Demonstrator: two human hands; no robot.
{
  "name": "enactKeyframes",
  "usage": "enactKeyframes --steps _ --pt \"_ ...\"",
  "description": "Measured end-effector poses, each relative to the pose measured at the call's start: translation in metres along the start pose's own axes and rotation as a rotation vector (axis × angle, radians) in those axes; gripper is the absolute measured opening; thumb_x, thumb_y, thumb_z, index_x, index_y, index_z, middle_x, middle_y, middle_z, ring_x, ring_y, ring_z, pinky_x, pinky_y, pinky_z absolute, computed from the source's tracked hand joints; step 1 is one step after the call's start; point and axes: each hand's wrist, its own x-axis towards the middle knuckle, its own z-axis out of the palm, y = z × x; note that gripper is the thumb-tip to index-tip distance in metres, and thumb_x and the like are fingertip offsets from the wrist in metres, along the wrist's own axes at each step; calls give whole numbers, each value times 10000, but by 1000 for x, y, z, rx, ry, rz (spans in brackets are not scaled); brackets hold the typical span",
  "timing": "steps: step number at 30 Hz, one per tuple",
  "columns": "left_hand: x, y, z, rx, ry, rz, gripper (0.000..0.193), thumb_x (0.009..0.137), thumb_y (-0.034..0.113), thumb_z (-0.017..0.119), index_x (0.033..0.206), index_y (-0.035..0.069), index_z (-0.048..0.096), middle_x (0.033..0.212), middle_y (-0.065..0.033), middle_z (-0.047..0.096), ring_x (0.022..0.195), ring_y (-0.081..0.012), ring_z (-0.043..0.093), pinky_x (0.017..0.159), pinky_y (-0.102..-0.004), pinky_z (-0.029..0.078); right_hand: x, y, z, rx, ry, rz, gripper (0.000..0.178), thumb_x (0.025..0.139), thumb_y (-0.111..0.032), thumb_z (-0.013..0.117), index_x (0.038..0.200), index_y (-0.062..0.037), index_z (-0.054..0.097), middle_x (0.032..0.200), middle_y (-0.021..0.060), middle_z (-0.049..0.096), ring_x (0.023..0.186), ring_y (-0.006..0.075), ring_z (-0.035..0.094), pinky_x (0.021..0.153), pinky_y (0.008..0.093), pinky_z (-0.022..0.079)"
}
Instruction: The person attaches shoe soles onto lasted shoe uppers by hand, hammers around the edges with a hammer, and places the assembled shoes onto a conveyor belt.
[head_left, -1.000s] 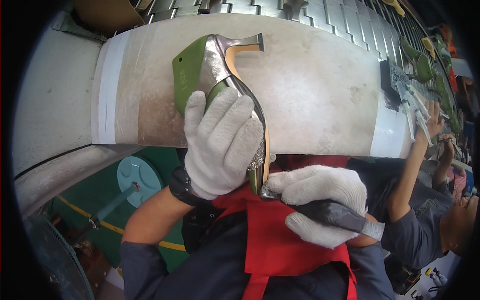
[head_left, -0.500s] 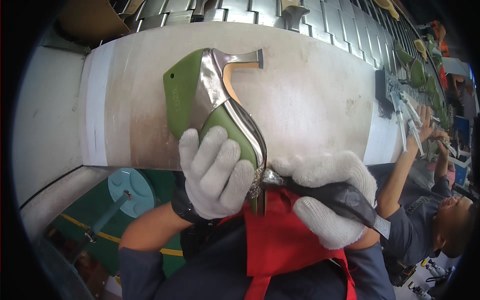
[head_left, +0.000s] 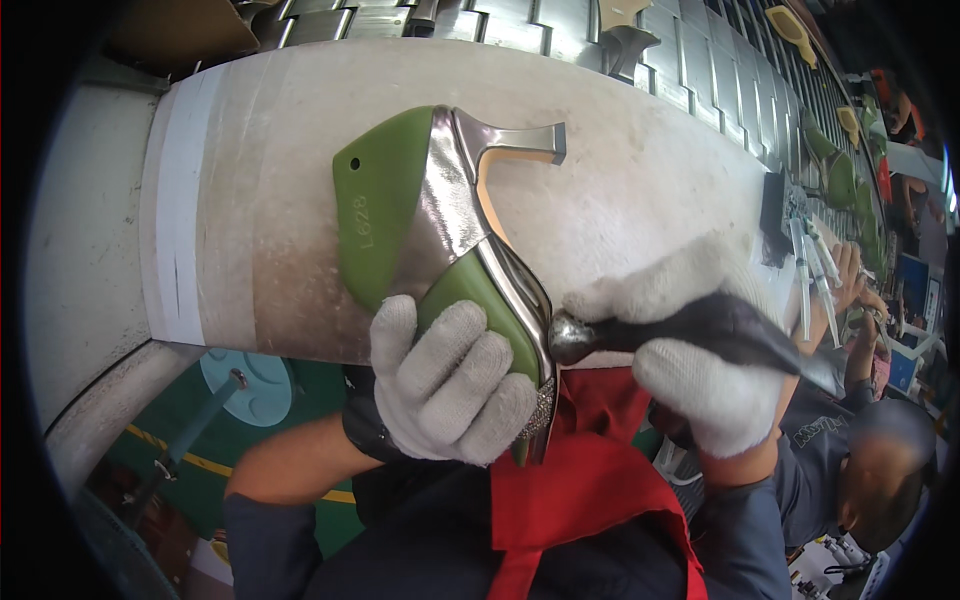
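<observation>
Head view looks down on a pale curved worktable point(head_left: 640, 190), its left end marked by a broad white band point(head_left: 180, 200) running front to back. Beyond its far edge runs a slatted metal conveyor point(head_left: 560, 25) carrying more shoe parts.

A silver high-heeled shoe point(head_left: 455, 215) mounted on a green shoe form point(head_left: 385, 200) is held above the table's near edge, heel pointing away and to the right, toe toward the person. The form bears a small moulded marking and one round hole near its top.

Left hand point(head_left: 450, 385), in a white knit glove, is clenched around the toe end of the shoe, fingers wrapped over the green form, wrist bent upward. Right hand point(head_left: 700, 370), also gloved, grasps a dark-handled tool point(head_left: 700, 330) held nearly level; its rounded metal head point(head_left: 568, 338) touches the shoe's sole edge just right of the left fingers.

A red apron point(head_left: 590, 490) shows below both hands. At the right edge another person point(head_left: 860, 470) in a grey shirt works at the table.
</observation>
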Motion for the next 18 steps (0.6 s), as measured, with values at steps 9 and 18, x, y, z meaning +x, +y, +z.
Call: enactKeyframes --steps 9,18 --pt "2 8 3 -1 17 -42 464 1007 208 758 1409 151 535 1329 -84 549 1282 -292 642 1199 -706 431 54 -14 -5 -215 -82 -186 298 898 -4 708 1160 137 688 1143 309 802 1022 380 807 953 460 656" --pt "7 9 -3 -49 -28 -74 510 972 231 784 1413 166 538 1321 -63 556 1281 -272 627 1111 -660 464 68 7 4 -599 33 -781 254 1040 -81 687 1230 80 737 1106 155 811 886 203 743 812 343 598"
